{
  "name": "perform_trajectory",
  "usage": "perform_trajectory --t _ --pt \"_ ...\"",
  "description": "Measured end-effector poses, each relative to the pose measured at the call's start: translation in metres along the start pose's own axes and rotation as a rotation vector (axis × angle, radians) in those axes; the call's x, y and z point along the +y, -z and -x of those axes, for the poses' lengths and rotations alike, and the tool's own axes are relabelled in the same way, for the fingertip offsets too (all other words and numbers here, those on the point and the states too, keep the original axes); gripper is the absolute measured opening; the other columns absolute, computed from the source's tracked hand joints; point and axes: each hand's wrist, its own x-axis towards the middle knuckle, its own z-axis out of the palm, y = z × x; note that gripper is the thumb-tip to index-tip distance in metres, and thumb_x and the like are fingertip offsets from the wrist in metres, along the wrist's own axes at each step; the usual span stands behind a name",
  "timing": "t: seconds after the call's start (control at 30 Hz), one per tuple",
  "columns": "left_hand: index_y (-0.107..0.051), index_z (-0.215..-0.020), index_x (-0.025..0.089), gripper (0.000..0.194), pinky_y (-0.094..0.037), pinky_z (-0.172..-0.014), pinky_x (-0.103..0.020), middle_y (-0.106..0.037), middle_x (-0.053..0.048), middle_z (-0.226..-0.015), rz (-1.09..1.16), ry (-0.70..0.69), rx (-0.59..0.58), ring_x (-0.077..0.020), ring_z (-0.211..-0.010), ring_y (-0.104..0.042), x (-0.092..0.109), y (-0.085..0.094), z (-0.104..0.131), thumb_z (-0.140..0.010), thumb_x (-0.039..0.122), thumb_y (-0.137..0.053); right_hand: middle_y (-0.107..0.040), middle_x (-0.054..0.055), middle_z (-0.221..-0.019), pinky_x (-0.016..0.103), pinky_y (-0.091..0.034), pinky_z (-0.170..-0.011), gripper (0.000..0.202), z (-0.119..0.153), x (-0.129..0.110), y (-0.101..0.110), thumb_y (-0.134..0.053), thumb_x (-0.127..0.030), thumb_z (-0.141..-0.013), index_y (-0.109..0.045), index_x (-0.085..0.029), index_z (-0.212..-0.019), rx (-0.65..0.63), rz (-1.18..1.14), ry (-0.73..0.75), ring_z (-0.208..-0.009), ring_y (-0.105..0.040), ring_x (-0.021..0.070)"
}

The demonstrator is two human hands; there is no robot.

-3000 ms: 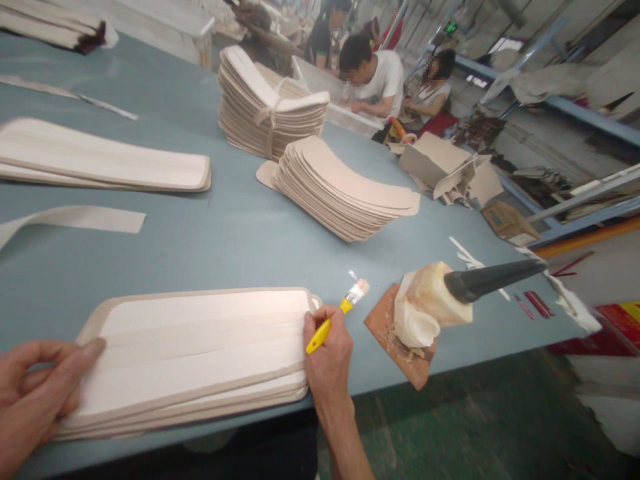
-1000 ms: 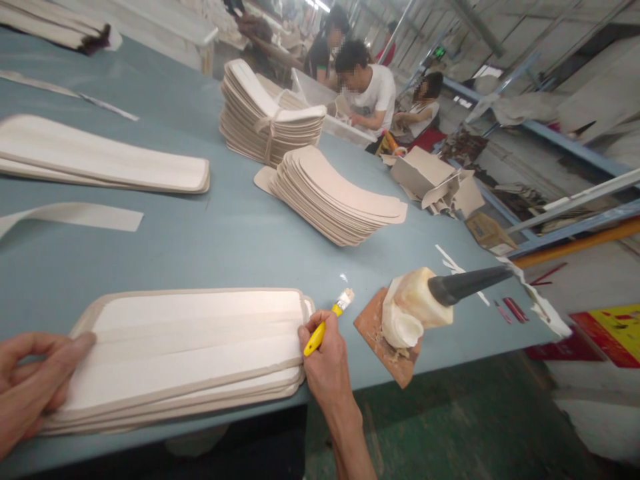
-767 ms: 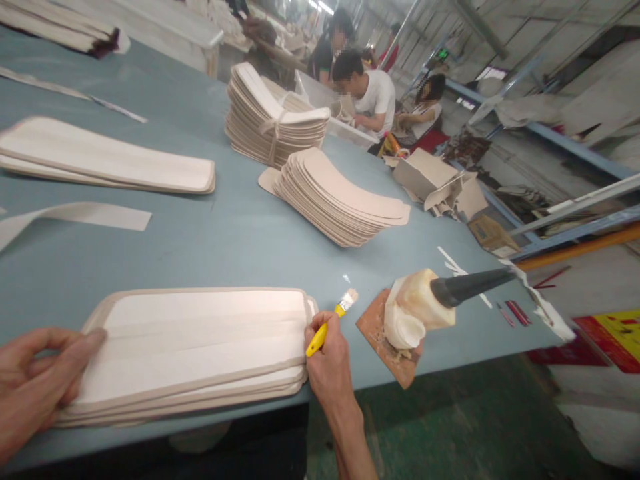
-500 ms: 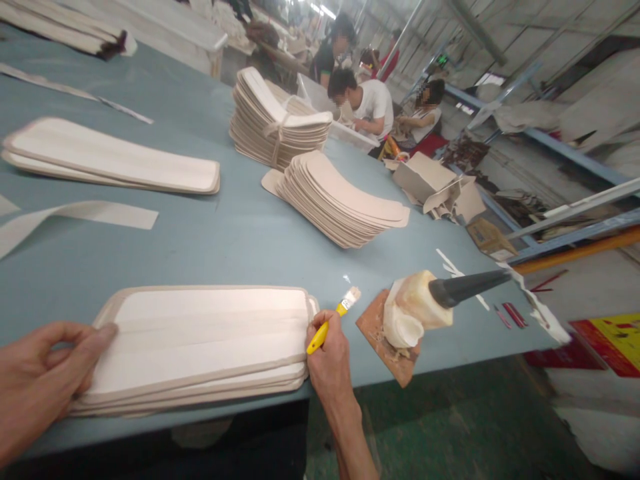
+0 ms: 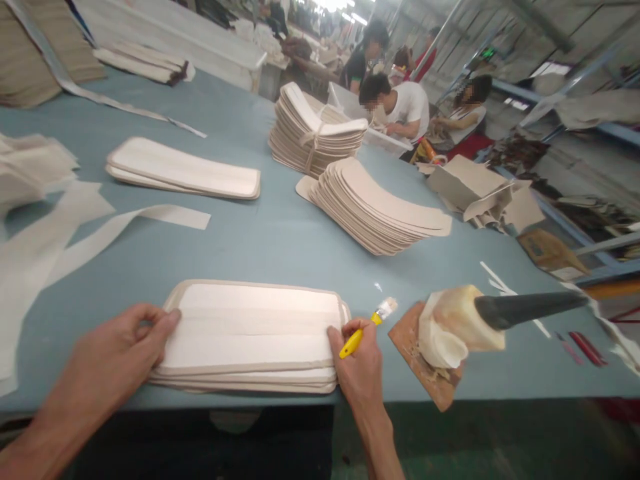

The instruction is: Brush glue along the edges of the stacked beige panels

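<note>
Panels [image 5: 255, 327]: table's [image 5: 250, 243] near edge, long axis left to right | left hand [image 5: 120, 353]: thumb and fingers pinching their left end | right hand [image 5: 363, 363]: gripping brush [image 5: 352, 343] — bristles far-right, handle end near-left — and touching panels' right end | pot [image 5: 450, 323]: right of brush

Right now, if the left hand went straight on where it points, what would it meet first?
For the left hand, probably the pale panel stack at its thumb; depth is unclear.
</note>
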Motion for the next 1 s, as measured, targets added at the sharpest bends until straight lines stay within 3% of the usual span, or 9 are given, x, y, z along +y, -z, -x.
perform_trajectory --t 0.1,0.27,0.43,0.67,0.8,1.0 --pt "-0.058 -0.075 0.024 0.039 -0.036 -0.058 -0.024 -0.06 0.007 -0.048 -0.054 -0.014 -0.014 -0.0183 -0.057 -0.06 0.016 0.005 0.011 -0.083 0.061 -0.049 -0.063 0.0 -0.076 0.034 -0.047 -0.065 0.031 0.001 0.001 0.002 -0.058 -0.056 -0.086 -0.051 -0.026 -0.091 -0.033 0.005 -0.028 -0.067 -0.062 0.0227" --pt "-0.051 -0.077 0.025 0.053 -0.038 -0.044 -0.027 -0.054 0.006 -0.046 0.234 -0.023 -0.076 -0.0153 -0.038 -0.05 0.008 0.005 0.013 -0.084 0.074 -0.035 -0.065 0.003 -0.075 0.036 -0.047 -0.063 0.036 0.002 0.002 0.003 -0.056 -0.062 -0.08 -0.052 -0.027 -0.088 -0.044 0.067 -0.073 -0.066 -0.063 0.0246" --pt "-0.05 -0.091 0.023 0.052 -0.036 -0.037 -0.025 -0.058 0.006 -0.049 0.432 0.022 -0.095 -0.0139 -0.033 -0.048 0.003 0.006 0.012 -0.082 0.073 -0.036 -0.064 0.003 -0.072 0.037 -0.046 -0.061 0.039 0.002 0.003 0.001 -0.056 -0.065 -0.073 -0.053 -0.028 -0.088 -0.017 0.127 -0.108 -0.063 -0.06 0.0252" --pt "-0.053 -0.095 0.022 0.046 -0.037 -0.041 -0.023 -0.058 0.007 -0.052 0.428 -0.063 -0.119 -0.0119 -0.037 -0.049 -0.002 0.007 0.016 -0.088 0.065 -0.041 -0.063 0.003 -0.073 0.037 -0.047 -0.063 0.046 0.004 0.011 -0.002 -0.052 -0.074 -0.08 -0.053 -0.028 -0.089 -0.002 0.14 -0.043 -0.065 -0.059 0.0247" --pt "-0.051 -0.087 0.024 0.046 -0.035 -0.041 -0.023 -0.055 0.008 -0.052 0.41 -0.058 -0.121 -0.0115 -0.039 -0.047 0.001 0.006 0.019 -0.086 0.069 -0.043 -0.063 0.002 -0.074 0.037 -0.048 -0.064 0.041 0.005 0.009 -0.004 -0.053 -0.067 -0.081 -0.053 -0.027 -0.09 0.005 0.133 -0.049 -0.066 -0.06 0.0248" --pt "-0.052 -0.088 0.024 0.052 -0.032 -0.039 -0.024 -0.052 0.008 -0.048 0.407 0.01 -0.087 -0.0121 -0.037 -0.042 0.006 0.006 0.02 -0.071 0.074 -0.051 -0.065 0.004 -0.077 0.037 -0.047 -0.066 0.03 0.008 0.005 -0.005 -0.048 -0.054 -0.085 -0.054 -0.026 -0.092 0.034 0.084 -0.01 -0.069 -0.063 0.0251"
